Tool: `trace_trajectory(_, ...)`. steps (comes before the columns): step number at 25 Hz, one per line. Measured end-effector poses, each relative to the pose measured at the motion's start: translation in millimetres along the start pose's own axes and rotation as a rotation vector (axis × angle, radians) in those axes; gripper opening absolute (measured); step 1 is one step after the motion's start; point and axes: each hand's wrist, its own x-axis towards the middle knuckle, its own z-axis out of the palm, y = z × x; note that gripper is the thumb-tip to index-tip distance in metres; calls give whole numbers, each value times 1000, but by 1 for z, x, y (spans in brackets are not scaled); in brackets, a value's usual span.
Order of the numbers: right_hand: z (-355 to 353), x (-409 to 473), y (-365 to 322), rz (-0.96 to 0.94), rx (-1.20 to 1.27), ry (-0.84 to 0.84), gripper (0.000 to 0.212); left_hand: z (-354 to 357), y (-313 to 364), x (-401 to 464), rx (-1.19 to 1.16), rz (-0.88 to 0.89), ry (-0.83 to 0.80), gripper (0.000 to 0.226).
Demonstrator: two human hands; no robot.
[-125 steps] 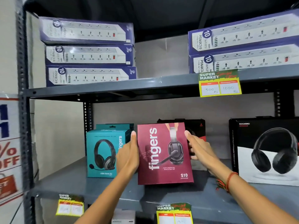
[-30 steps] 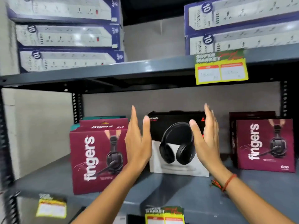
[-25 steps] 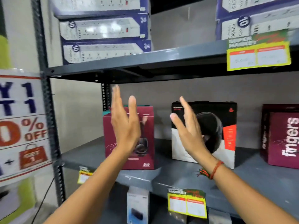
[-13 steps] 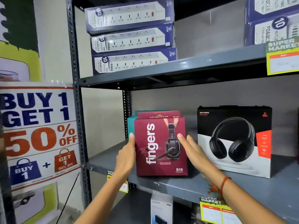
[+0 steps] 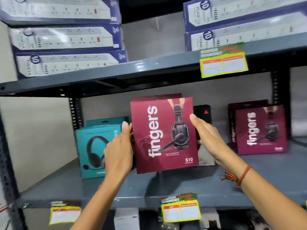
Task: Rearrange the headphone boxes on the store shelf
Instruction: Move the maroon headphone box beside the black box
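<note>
Grey metal shelving [image 5: 166, 188] fills our view, with stacked power-strip boxes [image 5: 66, 39] on the tier above and yellow price tags [image 5: 223, 63] clipped to the shelf edges. On the middle tier we have a maroon headphone box [image 5: 163, 135] lifted clear of the shelf surface, its front facing us and its lower edge hanging above the grey board. Our left hand [image 5: 118, 150] presses flat against its left edge, thumb up along the side, and our right hand [image 5: 207, 138] clasps its right edge with the fingers wrapped behind, so the box is pinched between both palms.

Just left of it stands a teal headphone box [image 5: 94, 146], partly covered by our left hand. Behind the held box a black headphone box [image 5: 203, 113] peeks out, and well to the right a second maroon box [image 5: 260, 130] stands on the shelf; something darker seems to sit behind that one, though the blur there leaves us unsure.

We judge this to be the carrying step: the box is picked up and in transit, not yet placed. Next we need to choose its slot, lower it squarely so the base lands flat without knocking the teal box, and only then ease both palms away.
</note>
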Motion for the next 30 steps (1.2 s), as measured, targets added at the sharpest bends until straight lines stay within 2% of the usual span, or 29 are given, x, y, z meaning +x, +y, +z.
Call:
trace_trajectory(1,-19,-4,3,5,25,38,58,20,6,-7,-31,50,-4,62)
trace_trajectory(4,-88,-10,19,25,-2,197,108,93,25,-35,-160,164,-77,59)
trace_trajectory(7,-168,-13,36,27,-19,332,126,172,39,-55,-221,194,-223,56)
trace_trajectory(11,-252,-14,71,81,-18,330,112,258,51,-74,-123,90,-404,49)
trace_trajectory(14,-295,-10,100,164,24,296,103,302,54,-84,-40,7,-503,53)
trace_trajectory(23,-330,25,157,220,99,110,100,349,43,-78,106,129,-433,68)
trace_trajectory(26,-336,28,177,259,106,8,99,354,32,-75,116,180,-470,67)
trace_trajectory(28,-340,27,185,276,73,-118,98,361,18,-69,117,200,-561,89)
trace_trajectory(30,-345,28,190,315,-7,-233,107,372,4,-58,195,135,-658,123)
